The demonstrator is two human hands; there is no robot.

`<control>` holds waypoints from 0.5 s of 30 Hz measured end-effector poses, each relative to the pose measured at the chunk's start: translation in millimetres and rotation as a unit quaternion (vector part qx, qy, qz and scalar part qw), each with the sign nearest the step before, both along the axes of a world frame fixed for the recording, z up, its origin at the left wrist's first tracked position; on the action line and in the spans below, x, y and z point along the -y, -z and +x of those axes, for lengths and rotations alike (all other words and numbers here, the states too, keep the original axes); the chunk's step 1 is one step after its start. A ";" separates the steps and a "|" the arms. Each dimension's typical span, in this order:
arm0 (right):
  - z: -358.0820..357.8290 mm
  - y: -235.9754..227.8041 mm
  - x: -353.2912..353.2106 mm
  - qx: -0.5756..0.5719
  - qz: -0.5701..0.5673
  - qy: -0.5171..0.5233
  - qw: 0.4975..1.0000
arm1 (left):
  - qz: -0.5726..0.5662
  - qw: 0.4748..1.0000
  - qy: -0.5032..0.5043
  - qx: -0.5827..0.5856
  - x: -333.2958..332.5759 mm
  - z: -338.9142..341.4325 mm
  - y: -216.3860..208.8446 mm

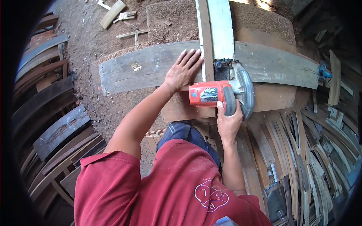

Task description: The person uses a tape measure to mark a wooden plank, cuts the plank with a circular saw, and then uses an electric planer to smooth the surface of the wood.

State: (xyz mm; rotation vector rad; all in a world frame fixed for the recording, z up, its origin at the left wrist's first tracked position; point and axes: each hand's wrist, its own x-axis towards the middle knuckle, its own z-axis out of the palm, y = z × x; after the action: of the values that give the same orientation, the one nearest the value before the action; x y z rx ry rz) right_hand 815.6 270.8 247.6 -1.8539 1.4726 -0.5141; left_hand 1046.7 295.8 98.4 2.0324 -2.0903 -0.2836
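My right hand [229,123] is wrapped round the dark rear handle of a red and grey circular saw [206,93]. The saw's base sits at the near end of a pale whitish board [221,32], and its rounded metal guard hides the blade. A narrow brown wooden strip [206,41] runs lengthwise along that board's left side. Flat beside the strip lies my left hand [184,71], fingers stretched out, pressing on a wide grey weathered plank [147,64]. The fingertips reach the strip's edge. This plank passes crosswise beneath the pale board.
Sawdust-covered boards [173,22] lie under and beyond the plank. Wood offcuts [113,15] are scattered at the far left. Stacked timber [45,101] lines the left, and many thin wooden strips [301,150] crowd the right. A blue object [324,71] touches the plank's right end.
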 end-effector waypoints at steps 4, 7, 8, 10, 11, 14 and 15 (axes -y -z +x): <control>4.7 -3.8 3.0 0.002 -0.005 0.001 1.000 | 0.005 1.000 0.000 0.000 -0.1 -0.2 -1.4; 5.2 -1.5 7.0 0.005 -0.007 -0.001 1.000 | 0.004 1.000 0.001 0.001 1.2 -0.8 -0.7; 5.7 -1.1 7.8 0.008 -0.005 0.001 1.000 | 0.002 1.000 0.001 -0.003 1.0 -1.2 -0.5; 5.4 -1.8 9.2 0.009 -0.002 0.004 1.000 | 0.002 1.000 0.001 -0.004 1.6 -0.7 0.2; 4.7 -2.8 10.9 -0.012 0.049 0.011 0.999 | 0.002 1.000 0.000 -0.004 1.6 -0.2 0.9; 6.1 -4.7 15.0 -0.019 0.101 0.014 0.995 | 0.009 1.000 -0.001 0.010 0.8 -0.4 1.9; 7.2 -4.6 16.1 -0.005 0.103 0.012 0.995 | 0.009 1.000 0.000 0.009 0.9 -0.2 1.5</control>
State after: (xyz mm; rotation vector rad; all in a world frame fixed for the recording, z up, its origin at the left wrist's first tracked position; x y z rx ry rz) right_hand 822.8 254.7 252.1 -1.6825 1.4966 -0.3499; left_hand 1046.4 294.9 96.9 2.0531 -2.1044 -0.2863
